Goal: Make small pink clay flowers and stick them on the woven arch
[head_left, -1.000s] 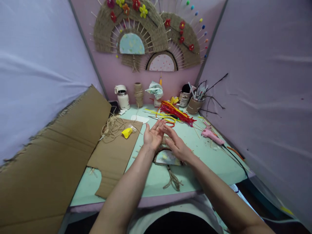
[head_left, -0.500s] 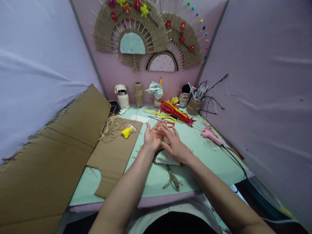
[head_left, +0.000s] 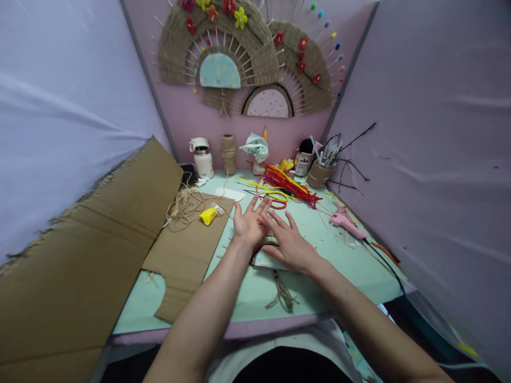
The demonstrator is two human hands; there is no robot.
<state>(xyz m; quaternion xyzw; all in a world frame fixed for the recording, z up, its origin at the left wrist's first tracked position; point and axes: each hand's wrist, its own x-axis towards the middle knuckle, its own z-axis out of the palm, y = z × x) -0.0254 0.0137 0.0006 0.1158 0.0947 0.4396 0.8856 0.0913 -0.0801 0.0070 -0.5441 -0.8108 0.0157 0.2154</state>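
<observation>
My left hand (head_left: 248, 224) lies palm up with its fingers spread. A small red piece (head_left: 259, 222), too small to name, shows at the palm beside my right fingertips. My right hand (head_left: 289, 242) is stretched out over the left palm, fingers apart, its fingertips touching or nearly touching it. Beneath both hands is a half-round fan-like craft piece (head_left: 269, 259) with a pale centre and a dark edge, largely hidden. Its twine tassel (head_left: 282, 295) hangs toward me on the table.
Cardboard (head_left: 187, 244) lies left with tangled twine (head_left: 186, 205) and a yellow piece (head_left: 208, 215). Behind my hands are scissors (head_left: 279, 196) and red and yellow pipe cleaners (head_left: 289, 185). A pink glue gun (head_left: 346, 223) with a black cord rests right. Jars and a twine spool (head_left: 229, 154) stand behind.
My right fingertips have moved down across the left palm, over the small red piece. The left fingers have spread wider apart. The view has shifted slightly.
</observation>
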